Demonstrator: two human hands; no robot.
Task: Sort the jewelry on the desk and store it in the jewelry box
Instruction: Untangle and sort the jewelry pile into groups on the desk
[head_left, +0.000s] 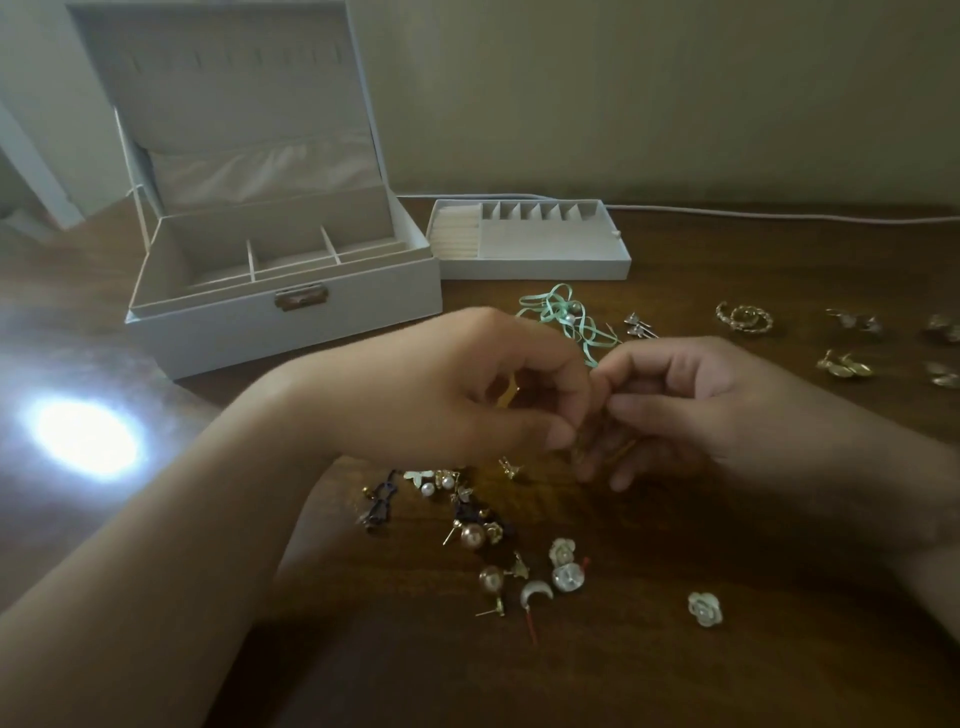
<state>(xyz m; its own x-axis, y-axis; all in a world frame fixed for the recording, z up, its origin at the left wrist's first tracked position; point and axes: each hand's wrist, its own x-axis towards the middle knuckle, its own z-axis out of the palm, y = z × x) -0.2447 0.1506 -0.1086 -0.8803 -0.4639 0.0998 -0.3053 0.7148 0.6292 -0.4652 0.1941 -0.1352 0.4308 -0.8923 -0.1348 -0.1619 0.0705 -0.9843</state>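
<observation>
Fingers of both hands curled, pinching a thin gold earring above the glossy wooden desk.

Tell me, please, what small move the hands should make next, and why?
Probably carry the small gold piece pinched between the left hand and right hand to the removable tray. Its compartments look empty, the jewelry box stands open, and many earrings still lie loose on the desk.
</observation>
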